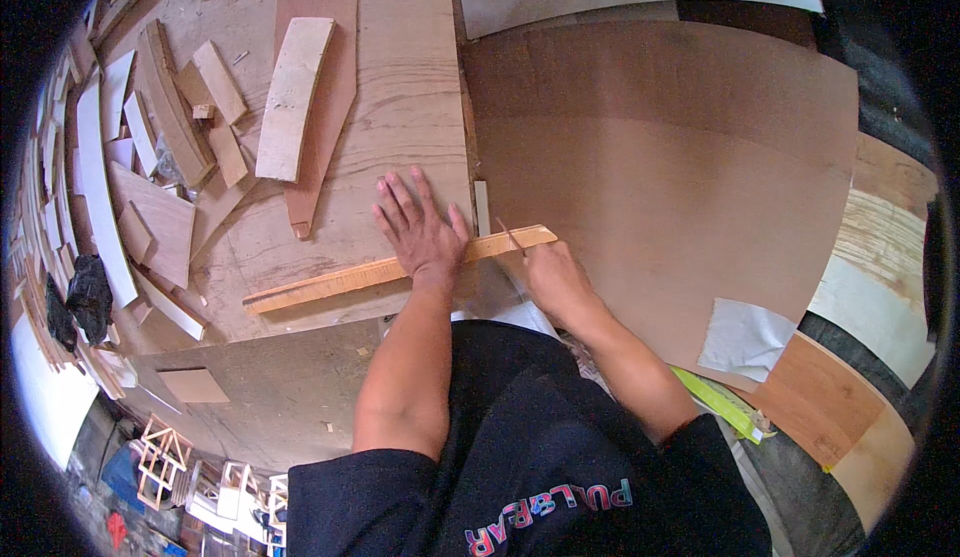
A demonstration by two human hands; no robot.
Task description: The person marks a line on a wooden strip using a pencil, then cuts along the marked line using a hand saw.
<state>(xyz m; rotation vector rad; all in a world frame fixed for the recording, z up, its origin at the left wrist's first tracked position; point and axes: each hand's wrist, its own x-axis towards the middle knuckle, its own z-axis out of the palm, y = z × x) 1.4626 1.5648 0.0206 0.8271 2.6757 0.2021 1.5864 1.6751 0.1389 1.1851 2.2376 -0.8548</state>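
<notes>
A long, narrow wooden strip lies aslant near the front edge of the plywood tabletop, its right end jutting past the table's side. My left hand is open, fingers spread on the tabletop, with the heel of the hand over the strip. Closed beside the strip's overhanging end is my right hand. From it a thin rust-brown blade, seen edge-on, crosses the strip. The blade's handle is hidden in the fist, and its teeth, if any, are too small to see.
Wood offcuts litter the left of the plywood tabletop; a pale board lies on a reddish one. A large brown sheet spreads to the right, with a white cloth and a yellow-green strip near its lower edge.
</notes>
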